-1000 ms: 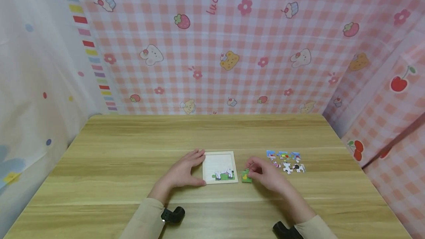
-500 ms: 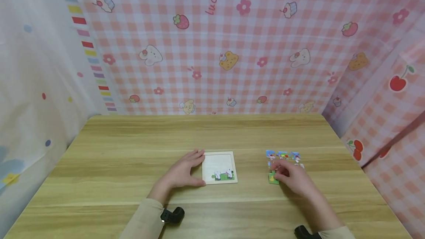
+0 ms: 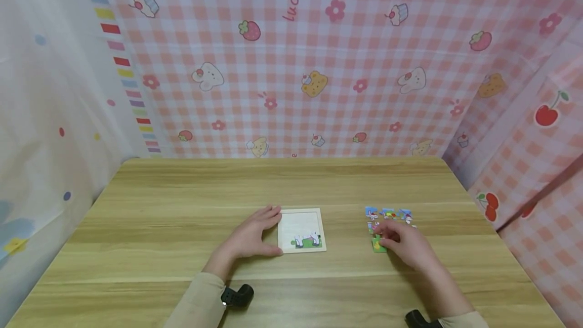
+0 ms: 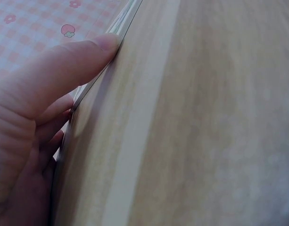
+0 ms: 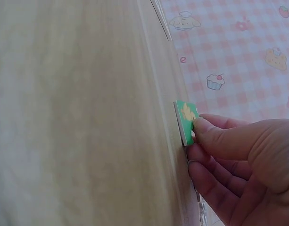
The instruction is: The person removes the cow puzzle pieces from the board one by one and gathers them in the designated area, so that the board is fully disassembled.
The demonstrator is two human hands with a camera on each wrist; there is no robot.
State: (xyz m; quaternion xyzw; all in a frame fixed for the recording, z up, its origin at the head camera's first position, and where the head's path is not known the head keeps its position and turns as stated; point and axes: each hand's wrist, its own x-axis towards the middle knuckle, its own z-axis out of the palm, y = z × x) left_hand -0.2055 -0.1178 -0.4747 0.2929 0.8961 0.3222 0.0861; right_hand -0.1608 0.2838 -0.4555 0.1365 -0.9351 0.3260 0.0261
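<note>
My left hand [image 3: 255, 232] lies at the left side of a square wooden puzzle tray [image 3: 300, 210], thumb at its near corner and fingertips at its far corner. Inside the tray, a placed puzzle piece [image 3: 307, 240] along the bottom shows white animal legs on green grass. To the right, my right hand [image 3: 405, 242] pinches a green puzzle piece [image 5: 186, 115] with a yellow figure between thumb and fingers, low over the table. In the right wrist view the piece stands steeply in the picture. Just beyond that hand lie loose puzzle pieces [image 3: 388, 213], some hidden behind it.
Wood-grain table [image 3: 205, 181] runs under everything, with bare surface between tray and loose pieces. A pink checked cloth [image 3: 291, 115] hangs behind it, and pale curtains [image 3: 54, 115] flank the left. Each wrist carries a black camera [image 3: 238, 295].
My right hand has moved right, carrying the green puzzle piece from beside the tray to the loose pieces, then shifted slightly further right. My left hand and the tray have stayed put.
</note>
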